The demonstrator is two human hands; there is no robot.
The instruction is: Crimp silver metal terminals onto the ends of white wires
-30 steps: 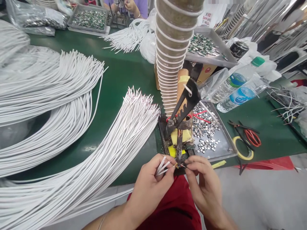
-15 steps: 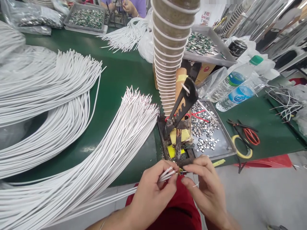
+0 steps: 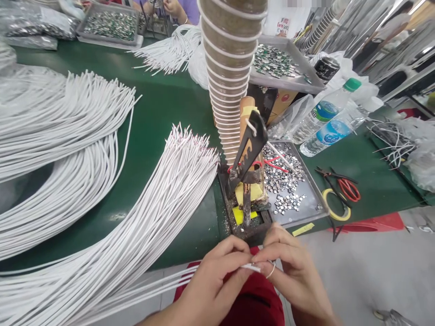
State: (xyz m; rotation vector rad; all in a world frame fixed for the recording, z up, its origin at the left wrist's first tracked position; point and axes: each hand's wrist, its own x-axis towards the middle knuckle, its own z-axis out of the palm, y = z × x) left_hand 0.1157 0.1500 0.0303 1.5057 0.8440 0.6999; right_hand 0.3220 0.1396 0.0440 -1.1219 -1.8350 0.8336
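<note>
Low in front of me, my left hand (image 3: 220, 276) is closed round a few white cables (image 3: 251, 268), whose ends stick out past its thumb. My right hand (image 3: 294, 271) meets it there, thumb and fingers pinched on a white cable end that curls over the thumb. The fingers hide what lies between the two fingertips. From the left hand the cables trail back left beside a thick bundle of white cables (image 3: 159, 199). Just beyond the hands stands a dark metal hand press (image 3: 247, 163) with a black lever and yellow tape.
A grey tray (image 3: 314, 203) of small metal shells sits right of the press. Farther right are water bottles (image 3: 335, 133), pliers (image 3: 340, 181) and yellow tape (image 3: 324, 206). A ribbed hose (image 3: 233, 68) rises behind. A co-worker's hand (image 3: 175, 8) shows at the back.
My hands have drawn slightly lower and closer together. The small dark connector piece seen at the right fingertips is now hidden. The whole view has shifted a little.
</note>
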